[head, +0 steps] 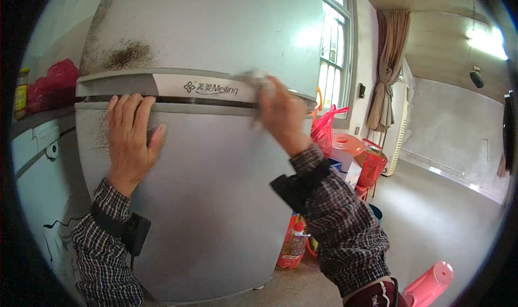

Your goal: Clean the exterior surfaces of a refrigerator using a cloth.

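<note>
A grey Meiling refrigerator fills the middle of the view, with an upper and a lower door. My left hand lies flat against the lower door, its fingertips at the dark gap between the doors. That hand holds nothing. My right hand is blurred and grips a pale cloth, pressed near the right part of the handle strip, beside the printed brand. Dark, mould-like stains mark the upper door's lower left corner. Fainter speckles show on the lower door, left of my left hand.
On the left, a red plastic bag and a yellow-labelled jar stand on a ledge. Right of the refrigerator are a pink bag, a red bin and an oil bottle. A pink plastic object is at lower right.
</note>
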Demonstrator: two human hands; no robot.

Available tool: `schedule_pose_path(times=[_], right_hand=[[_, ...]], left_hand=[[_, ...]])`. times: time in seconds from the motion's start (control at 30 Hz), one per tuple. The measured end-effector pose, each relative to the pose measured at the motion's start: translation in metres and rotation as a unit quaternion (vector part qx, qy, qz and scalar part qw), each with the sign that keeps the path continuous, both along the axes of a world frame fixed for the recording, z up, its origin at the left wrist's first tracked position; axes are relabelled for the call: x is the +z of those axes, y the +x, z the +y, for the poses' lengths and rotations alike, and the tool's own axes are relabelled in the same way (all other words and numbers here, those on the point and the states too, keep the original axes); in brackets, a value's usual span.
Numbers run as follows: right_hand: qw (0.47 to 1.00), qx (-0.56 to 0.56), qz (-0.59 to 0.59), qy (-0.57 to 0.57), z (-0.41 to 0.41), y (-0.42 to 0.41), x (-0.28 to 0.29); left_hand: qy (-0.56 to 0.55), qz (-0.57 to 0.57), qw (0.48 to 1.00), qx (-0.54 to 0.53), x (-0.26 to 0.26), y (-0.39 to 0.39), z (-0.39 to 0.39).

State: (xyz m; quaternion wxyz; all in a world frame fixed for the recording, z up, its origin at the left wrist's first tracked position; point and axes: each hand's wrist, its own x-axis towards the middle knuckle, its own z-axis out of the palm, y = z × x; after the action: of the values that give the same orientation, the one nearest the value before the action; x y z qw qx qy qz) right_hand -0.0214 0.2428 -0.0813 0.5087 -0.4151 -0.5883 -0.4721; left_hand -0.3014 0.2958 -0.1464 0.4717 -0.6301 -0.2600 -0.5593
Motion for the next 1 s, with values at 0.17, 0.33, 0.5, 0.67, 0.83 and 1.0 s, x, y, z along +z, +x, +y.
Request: schedule_pose_path(times=[0.17,0.33,0.5,0.67,0.83,1.0], right_hand=[[0.991,-0.106,0.075,-0.038,-0.011,0.083,-0.040],[0.993,-0.081,0.021,0.084,0.011,0.058,-0.074],[0.993,0.044,-0.112,0.013,0.016,-0.090,-0.098],[0.993,0.012,-0.110,-0.030,0.010,-0.066,-0.092],[0.982,-0.171,0.046,-0.071,-0.009,0.054,-0.080],[0.981,-0.160,0.107,-0.006,0.003,0.108,-0.085]], left_hand=[[-0.004,-0.009,1.000,0.014,0.003,0.007,-0.007],[-0.012,-0.005,1.000,0.017,0.004,0.011,-0.003],[-0.008,-0.003,1.000,0.005,0.002,0.007,0.002],[0.019,-0.010,1.000,-0.001,0.004,0.006,0.005],[0.004,-0.019,1.000,0.014,0.002,0.003,-0.002],[0.001,-0.020,0.999,0.030,0.006,0.013,-0.003]])
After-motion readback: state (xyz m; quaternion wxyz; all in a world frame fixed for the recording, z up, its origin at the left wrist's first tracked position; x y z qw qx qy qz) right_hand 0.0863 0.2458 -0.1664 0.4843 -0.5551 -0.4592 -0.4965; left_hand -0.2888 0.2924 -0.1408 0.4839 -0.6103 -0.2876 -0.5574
